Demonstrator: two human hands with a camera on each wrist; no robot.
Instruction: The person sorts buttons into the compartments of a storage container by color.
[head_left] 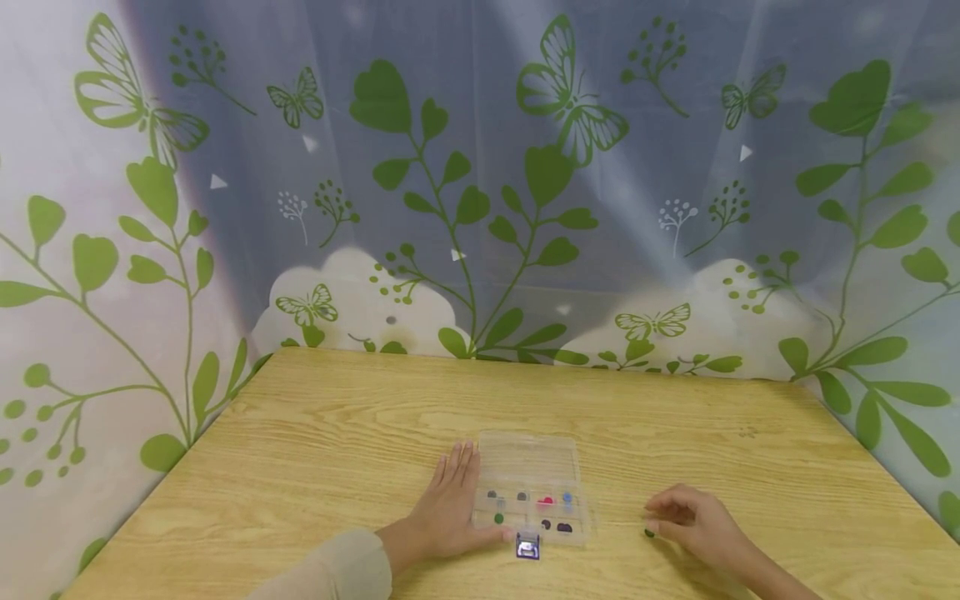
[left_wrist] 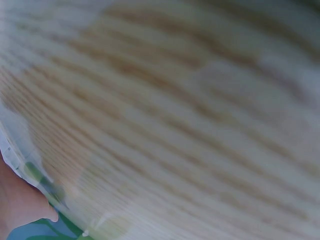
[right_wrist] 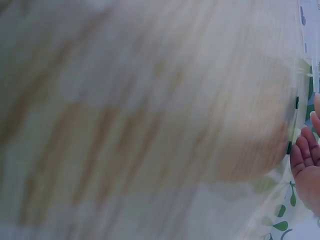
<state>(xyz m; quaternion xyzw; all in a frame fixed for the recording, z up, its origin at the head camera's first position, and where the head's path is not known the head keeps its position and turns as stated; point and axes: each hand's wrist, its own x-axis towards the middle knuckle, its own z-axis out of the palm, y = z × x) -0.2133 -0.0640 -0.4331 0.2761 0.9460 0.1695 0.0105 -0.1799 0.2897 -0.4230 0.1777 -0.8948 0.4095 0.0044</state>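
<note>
A clear plastic compartment box (head_left: 528,504) lies on the table with its lid (head_left: 528,458) laid back. Its compartments hold small pieces: a green piece (head_left: 498,518), a red piece (head_left: 546,502), a blue piece (head_left: 567,498) and several dark ones. My left hand (head_left: 450,508) rests along the box's left side, fingers straight, thumb at the front edge. To the right of the box, my right hand (head_left: 693,523) has its fingers bent, with a small dark green piece (head_left: 649,532) at the thumb tip. In the right wrist view, the right hand's fingers (right_wrist: 302,150) show at the edge.
A small square thing with a purple-blue border (head_left: 528,546) is at the box's front edge. The wood-grain table (head_left: 360,417) reaches back to a curtain (head_left: 480,208) printed with green leaves and butterflies, which also hangs along both sides.
</note>
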